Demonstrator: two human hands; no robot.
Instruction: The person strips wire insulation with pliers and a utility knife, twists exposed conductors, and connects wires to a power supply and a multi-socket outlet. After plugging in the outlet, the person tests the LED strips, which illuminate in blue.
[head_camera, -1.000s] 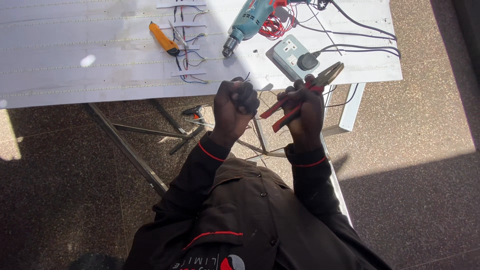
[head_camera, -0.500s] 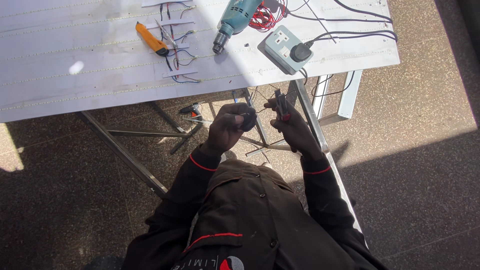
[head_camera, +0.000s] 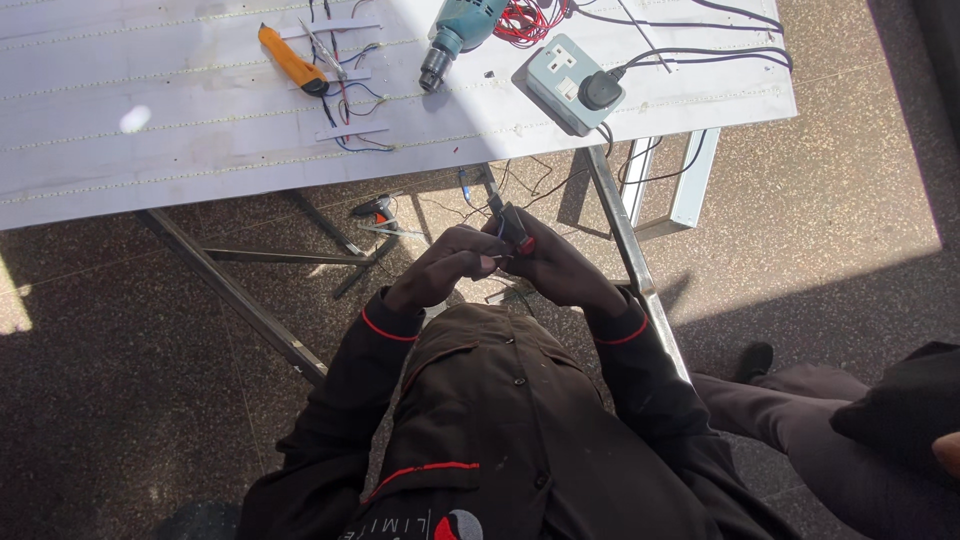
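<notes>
Right hand (head_camera: 560, 268): the grip is closed around the red-handled pliers (head_camera: 512, 230), whose handles sit in the palm and whose tip points up and away from the body.
Left hand (head_camera: 448, 262): fingers curled in tight against the right hand, pinching something small by the pliers; too small to tell what it is.
Where the pliers are: in front of the chest, below the near edge of the white surface (head_camera: 150, 130), over the floor, not resting on anything.
Sleeves: dark jacket cuffs with a red trim at both wrists.
Behind the hands: thin loose wires (head_camera: 520, 180) hang from the surface edge near the metal leg (head_camera: 620, 230).
On the surface: a grey socket box (head_camera: 562, 82) with a black plug (head_camera: 600, 90) in it; just left of it a teal drill (head_camera: 455, 30) lying with its chuck towards the person, beside a red coil of wire (head_camera: 525, 18); further left an orange utility knife (head_camera: 288, 58), next to short wire pieces under pale strips.
Floor: dark speckled stone, half in sun.
Lower right: another person's leg and dark shoe (head_camera: 752, 360), well apart from the hands.
</notes>
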